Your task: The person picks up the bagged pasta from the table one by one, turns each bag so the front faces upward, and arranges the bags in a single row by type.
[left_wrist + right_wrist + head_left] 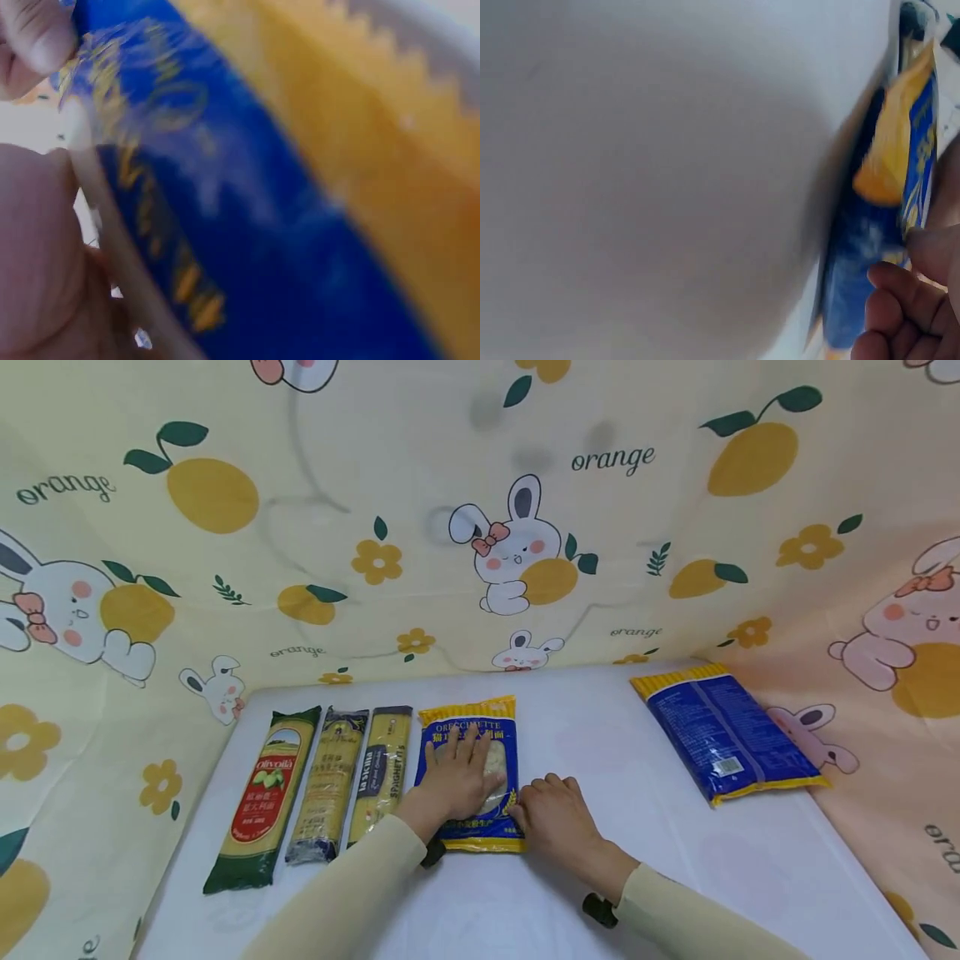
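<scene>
My left hand [457, 781] rests with fingers spread on the front of a blue and yellow orecchiette packet [444, 843], covering much of its middle. At that packet's right edge, my right hand [564, 827] grips the side with curled fingers and the thumb against it. In the right wrist view, the packet's side [847, 277] shows beside the thumb and fingers [892, 277]. The left wrist view has the blue face and the zigzag yellow end of the packet [247, 180] close up. Just left of it lies a spaghetti packet [384, 760] with a dark label.
Further left on the white table [510, 927] lie a clear pasta packet [327, 789] and a green and red Olivoila packet [262, 802], side by side. Another blue and yellow packet [731, 735] lies back side up at the right. A patterned cloth [420, 468] hangs behind.
</scene>
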Motion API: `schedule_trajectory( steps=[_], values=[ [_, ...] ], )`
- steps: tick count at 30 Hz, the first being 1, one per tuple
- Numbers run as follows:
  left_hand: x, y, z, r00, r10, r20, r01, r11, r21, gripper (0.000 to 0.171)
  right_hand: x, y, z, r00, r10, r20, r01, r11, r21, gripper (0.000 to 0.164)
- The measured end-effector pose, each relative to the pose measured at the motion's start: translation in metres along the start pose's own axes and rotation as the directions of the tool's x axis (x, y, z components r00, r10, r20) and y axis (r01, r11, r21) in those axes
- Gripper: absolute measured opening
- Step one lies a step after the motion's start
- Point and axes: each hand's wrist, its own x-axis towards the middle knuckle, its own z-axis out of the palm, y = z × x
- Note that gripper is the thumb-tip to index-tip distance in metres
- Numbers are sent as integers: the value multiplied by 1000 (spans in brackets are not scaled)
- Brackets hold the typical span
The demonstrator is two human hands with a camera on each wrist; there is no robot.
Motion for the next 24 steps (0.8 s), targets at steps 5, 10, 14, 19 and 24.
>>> schedule_trajectory(
  steps=[5,10,14,19,24],
  values=[
    [-2,3,7,1000,-8,16,8,1000,-3,82,-5,24,-8,998,44,-33,-44,999,10,33],
    [-5,-5,11,1000,-10,-15,10,1000,19,80,-7,50,-16,994,73,-82,-74,997,-4,32],
    [-6,-14,13,999,13,-30,-13,1000,11,79,-9,74,-25,985,100,-140,-104,994,-17,29],
    [-9,-25,14,999,17,-45,-17,1000,-8,80,-8,112,-35,973,165,-163,-174,984,-44,29],
    [-12,-27,15,998,25,-51,-26,1000,-15,79,-8,164,-46,951,252,-180,-271,958,-94,42]
  ],
)
